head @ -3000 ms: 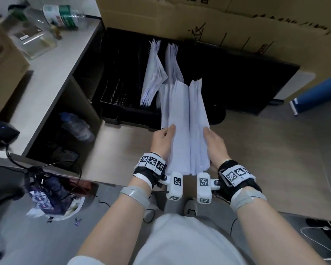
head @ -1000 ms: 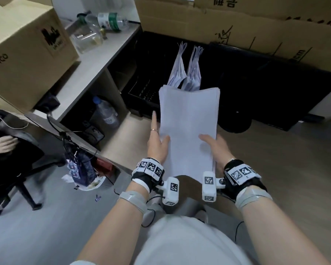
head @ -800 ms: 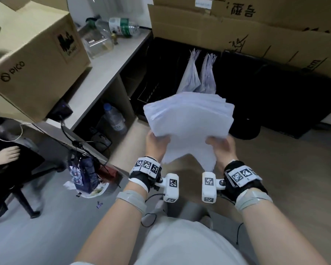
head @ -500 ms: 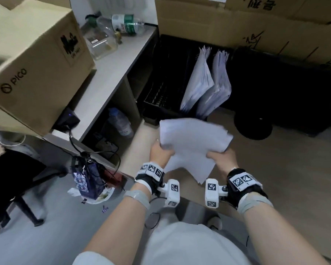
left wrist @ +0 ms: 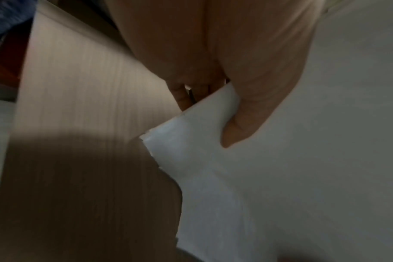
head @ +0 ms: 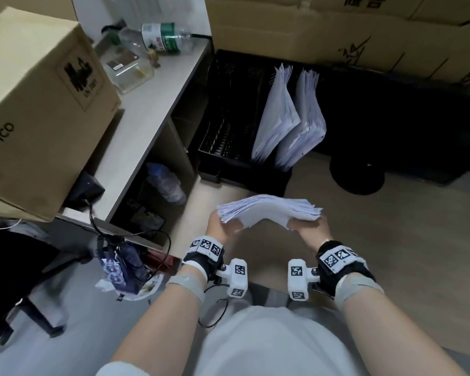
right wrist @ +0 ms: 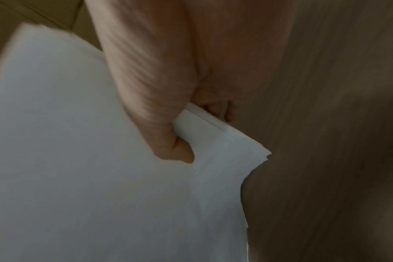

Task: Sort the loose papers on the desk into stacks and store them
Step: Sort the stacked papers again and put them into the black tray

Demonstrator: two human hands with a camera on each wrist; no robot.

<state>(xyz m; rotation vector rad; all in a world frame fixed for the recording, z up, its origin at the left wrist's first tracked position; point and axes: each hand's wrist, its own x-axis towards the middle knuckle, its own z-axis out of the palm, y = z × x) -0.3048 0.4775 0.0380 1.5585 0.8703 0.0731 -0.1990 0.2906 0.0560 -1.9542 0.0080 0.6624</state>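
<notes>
Already two paper bundles (head: 288,118) stand filed in the black file rack (head: 228,147). Both hands, left hand (head: 217,226) and right hand (head: 310,232), pinch the last paper stack (head: 269,210) by its ends above the desk (head: 391,240), thumbs under, fingers (left wrist: 184,95) curled over; it awaits filing.

Three paper stacks (head: 269,211), two hands (head: 219,226), perhaps three bottles (head: 163,36)

Head view: high, facing forward and down over the wood-grain desk surface (head: 391,240) and both forearms. Left wrist view: very close, looking along the left hand (left wrist: 224,62). Right wrist view: equally close, along the right hand (right wrist: 168,70). Shared by all: the white paper sheaf (head: 269,210) (left wrist: 303,159) (right wrist: 79,159) and desk.
</notes>
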